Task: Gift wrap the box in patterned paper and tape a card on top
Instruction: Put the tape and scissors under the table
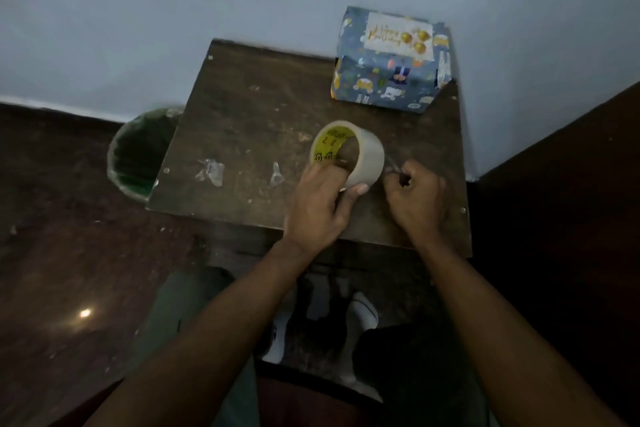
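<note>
Gripping the tape roll [347, 152], left hand [320, 203] sits near the wrapped box [388, 76]; right hand [417, 199] pinches the tape end.

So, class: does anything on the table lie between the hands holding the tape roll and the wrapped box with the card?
Nothing visible. Bare brown wooden table separates the clear tape roll, gripped by the left hand, from the blue patterned wrapped box. The crumpled tape scraps lie off left.
</note>
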